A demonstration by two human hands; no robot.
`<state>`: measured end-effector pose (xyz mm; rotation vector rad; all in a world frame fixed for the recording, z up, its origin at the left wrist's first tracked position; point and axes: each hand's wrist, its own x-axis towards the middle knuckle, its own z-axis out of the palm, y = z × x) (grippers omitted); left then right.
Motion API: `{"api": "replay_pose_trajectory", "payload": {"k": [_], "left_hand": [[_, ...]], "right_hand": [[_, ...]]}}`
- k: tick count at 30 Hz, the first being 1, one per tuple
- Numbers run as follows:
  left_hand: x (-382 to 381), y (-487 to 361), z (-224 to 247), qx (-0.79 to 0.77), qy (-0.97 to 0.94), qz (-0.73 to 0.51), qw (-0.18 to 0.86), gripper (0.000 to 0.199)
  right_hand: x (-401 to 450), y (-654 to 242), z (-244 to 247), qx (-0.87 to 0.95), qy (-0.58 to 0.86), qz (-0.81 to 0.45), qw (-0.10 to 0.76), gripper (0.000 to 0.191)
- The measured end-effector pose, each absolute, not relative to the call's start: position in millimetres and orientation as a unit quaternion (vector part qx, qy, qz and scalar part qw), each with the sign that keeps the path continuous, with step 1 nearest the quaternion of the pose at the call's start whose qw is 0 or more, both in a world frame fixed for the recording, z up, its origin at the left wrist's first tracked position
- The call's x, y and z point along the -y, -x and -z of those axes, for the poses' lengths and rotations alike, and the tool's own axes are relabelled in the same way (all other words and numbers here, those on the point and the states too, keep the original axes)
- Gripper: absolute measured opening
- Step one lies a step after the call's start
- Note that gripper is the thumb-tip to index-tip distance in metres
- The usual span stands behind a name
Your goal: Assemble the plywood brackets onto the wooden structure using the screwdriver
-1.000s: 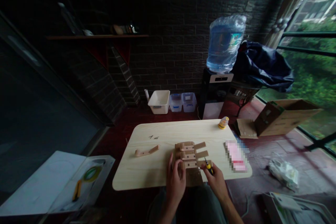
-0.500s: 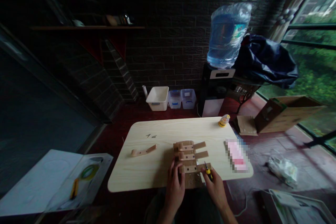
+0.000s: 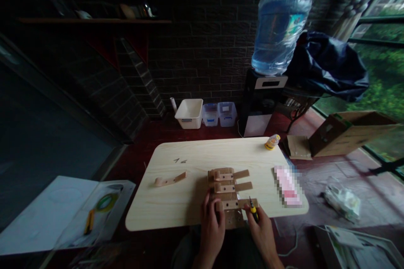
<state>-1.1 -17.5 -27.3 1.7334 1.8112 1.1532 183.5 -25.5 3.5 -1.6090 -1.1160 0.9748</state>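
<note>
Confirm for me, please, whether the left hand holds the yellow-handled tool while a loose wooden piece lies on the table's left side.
Not quite: the head view shows the yellow-handled tool in the right hand. A loose wooden piece does lie on the table's left side.

Water jug [image 3: 277, 35]: wrapped in clear plastic, standing on a dispenser [image 3: 264, 103]
Blue cover [image 3: 331, 65]: crumpled, beside the jug
White bin [image 3: 190, 114]: on the red floor [image 3: 167, 131], next to two clear boxes [image 3: 219, 114]
Cardboard box [image 3: 349, 134]: open, near the window [image 3: 383, 59]
Plastic bag [image 3: 343, 201]: crumpled, on the floor
Shelf [image 3: 94, 21]: against the dark wall [image 3: 202, 42], bearing small items
</note>
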Motion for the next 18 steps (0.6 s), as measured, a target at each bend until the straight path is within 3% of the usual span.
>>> {"api": "replay_pose_trajectory", "payload": {"k": [18], "left_hand": [[11.6,6.6,33.6,-0.629,-0.646,-0.403,0.157,0.022]], "right_hand": [[24.5,-188.1,5.3,0.488,0.625,-0.411,0.450,0.036]]}}
